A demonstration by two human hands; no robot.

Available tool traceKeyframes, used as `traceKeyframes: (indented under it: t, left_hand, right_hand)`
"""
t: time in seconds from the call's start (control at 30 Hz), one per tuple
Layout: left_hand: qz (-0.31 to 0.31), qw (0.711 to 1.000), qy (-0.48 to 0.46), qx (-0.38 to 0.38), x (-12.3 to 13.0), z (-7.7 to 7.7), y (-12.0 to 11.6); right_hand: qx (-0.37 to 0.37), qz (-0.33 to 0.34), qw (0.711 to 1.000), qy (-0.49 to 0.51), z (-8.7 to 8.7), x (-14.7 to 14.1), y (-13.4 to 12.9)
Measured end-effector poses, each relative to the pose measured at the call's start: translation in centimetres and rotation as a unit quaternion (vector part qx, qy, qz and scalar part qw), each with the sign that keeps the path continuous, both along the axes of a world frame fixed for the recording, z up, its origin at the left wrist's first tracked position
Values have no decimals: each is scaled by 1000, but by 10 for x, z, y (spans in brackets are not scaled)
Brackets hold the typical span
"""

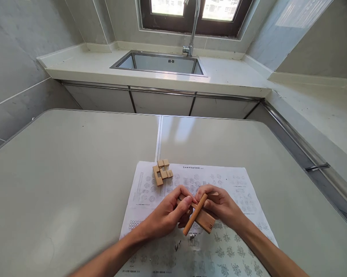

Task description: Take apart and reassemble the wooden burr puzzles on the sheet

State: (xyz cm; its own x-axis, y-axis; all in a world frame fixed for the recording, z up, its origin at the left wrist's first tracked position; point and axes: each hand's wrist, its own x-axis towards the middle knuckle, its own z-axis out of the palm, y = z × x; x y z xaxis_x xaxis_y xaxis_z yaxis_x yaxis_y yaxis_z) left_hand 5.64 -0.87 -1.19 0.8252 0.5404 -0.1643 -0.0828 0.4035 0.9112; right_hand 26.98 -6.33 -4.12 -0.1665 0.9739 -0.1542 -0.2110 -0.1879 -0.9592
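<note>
Above a printed sheet, my left hand (176, 209) and my right hand (219, 204) meet, both with curled fingers around wooden puzzle pieces. A long, narrow wooden stick (195, 215) slants across the front of a wider wooden block (205, 220). My left thumb and fingers pinch the pieces from the left side; my right fingers close on them from the right. Parts of the pieces are hidden behind my fingers. Just beyond my hands, a cluster of notched wooden pieces (163, 174) lies on the sheet's upper left part.
The printed sheet (233, 175), covered in small diagrams, lies on a pale table (60, 165) with a seam down its middle. Past the table's far edge stand a counter (225, 75), a sink (161, 72) and a tap (192, 36). A counter also runs along the right.
</note>
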Motion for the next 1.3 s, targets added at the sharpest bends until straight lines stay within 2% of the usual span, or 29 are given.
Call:
traceKeyframes:
  t: [0.23, 0.37, 0.6, 0.7, 0.83, 1.0, 1.13, 1.3]
  left_hand:
    - [-12, 1000, -19, -18, -1, -5, -3]
    - [3, 1000, -16, -12, -1, -4, -1]
    - [77, 996, 10, 40, 0, -7, 4]
    - [99, 994, 24, 35, 0, -2, 5]
    - [107, 994, 25, -4, 2, 2, 8]
    - [103, 990, -17, -97, 3, -13, 15]
    - [76, 982, -37, -168, 4, -21, 17]
    - [84, 976, -73, -186, 5, -18, 16]
  right_hand:
    - [-19, 19, 1000, 17, -3, 2, 0]
    - [-26, 13, 999, 19, -5, 4, -1]
    - [-80, -74, 992, 59, 6, 9, 5]
    - [-95, -147, 978, 114, 12, 13, 10]
    - [-103, -204, 955, 187, 10, 17, 15]
    - [-77, -246, 937, 237, 9, 17, 17]
    - [-62, -238, 943, 223, 11, 16, 15]
    - [-93, -219, 952, 194, 9, 16, 11]
